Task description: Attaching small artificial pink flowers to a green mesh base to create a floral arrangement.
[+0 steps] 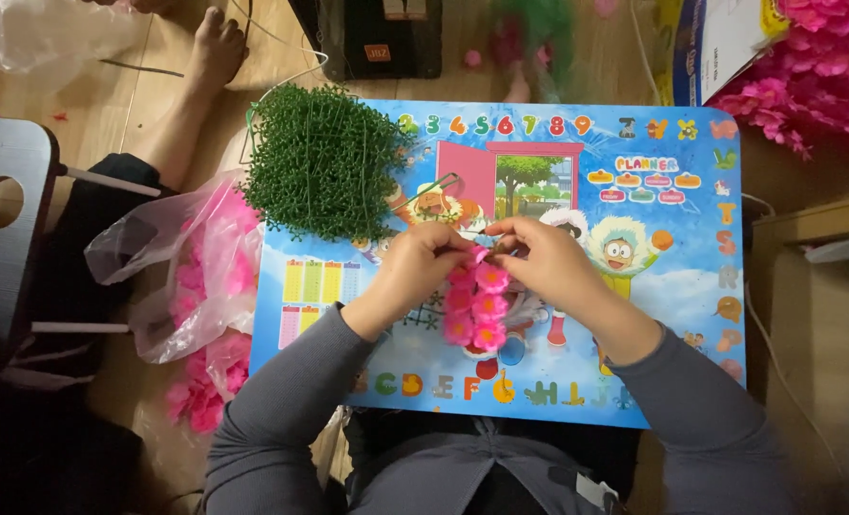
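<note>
At the far left, on the floor, lies one clear plastic bag (181, 272) full of loose pink petals, just beside the left edge of the counter (682, 286). One pile of green plastic stems (324, 162) sits on the upper left corner of the counter and hangs a little over its edge. The left hand (420, 267) is closed, its fingertips pinching the top of one strand of pink flowers (477, 305); I count about six blossoms, in two short rows. The strand hangs over the middle of the counter, between both hands. The right hand (548, 262) pinches the same top end. To the right the counter surface is free up to its edge, where one more heap of pink flowers (820, 67) lies beyond the upper corner.
</note>
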